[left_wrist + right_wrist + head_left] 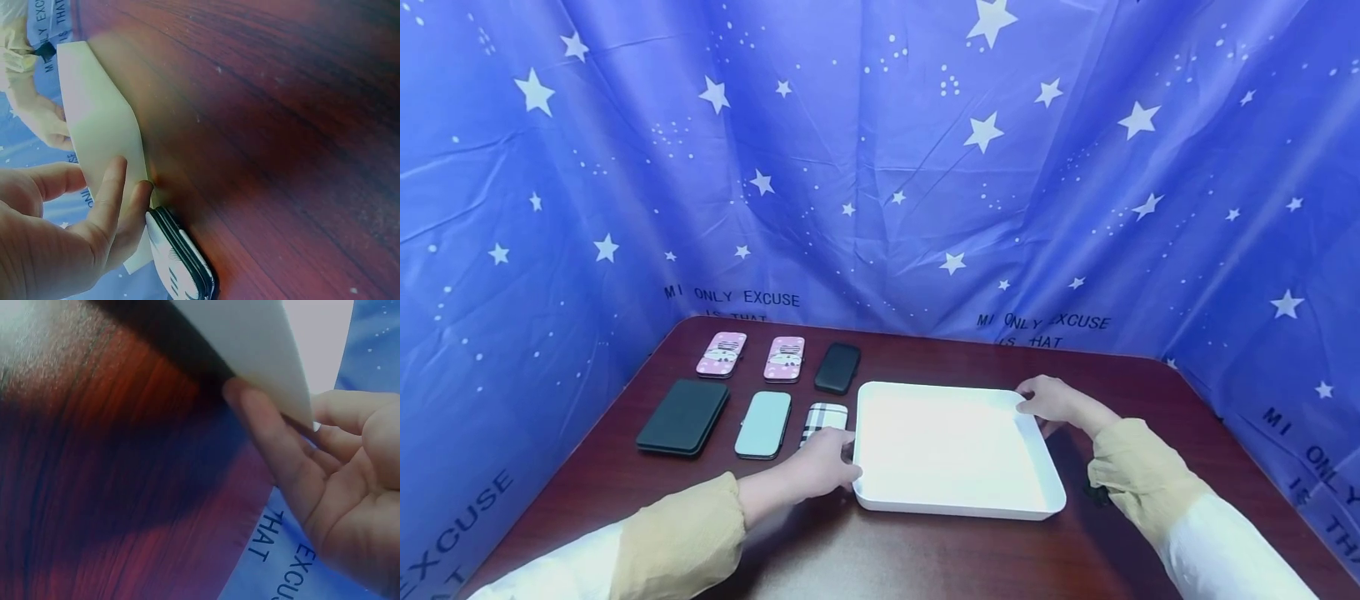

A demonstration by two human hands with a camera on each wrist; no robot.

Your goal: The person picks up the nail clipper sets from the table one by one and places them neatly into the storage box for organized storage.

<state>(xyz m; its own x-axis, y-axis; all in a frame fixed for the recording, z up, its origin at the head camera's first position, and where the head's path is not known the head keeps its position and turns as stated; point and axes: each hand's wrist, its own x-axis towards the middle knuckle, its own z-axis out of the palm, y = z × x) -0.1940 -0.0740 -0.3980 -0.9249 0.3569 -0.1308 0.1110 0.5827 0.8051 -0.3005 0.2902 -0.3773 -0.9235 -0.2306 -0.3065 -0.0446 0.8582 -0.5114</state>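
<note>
A white tray (951, 450) sits at the middle of the table. On its left side the left hand (822, 463) grips the wall; in the left wrist view that hand (81, 231) has its thumb at the rim and fingers against the outer wall (103, 112). The right hand (1051, 402) holds the far right corner; in the right wrist view the hand (337, 469) has fingers under and around the tray edge (256, 356). A plaid case (825, 417), partly hidden by the left hand, lies beside the tray; it also shows in the left wrist view (175, 259).
Left of the tray lie two pink cases (722, 354) (784, 359), a small black case (837, 368), a pale green case (763, 425) and a large dark case (683, 417). Blue star-patterned cloth (880, 167) hangs around the dark red table (880, 558).
</note>
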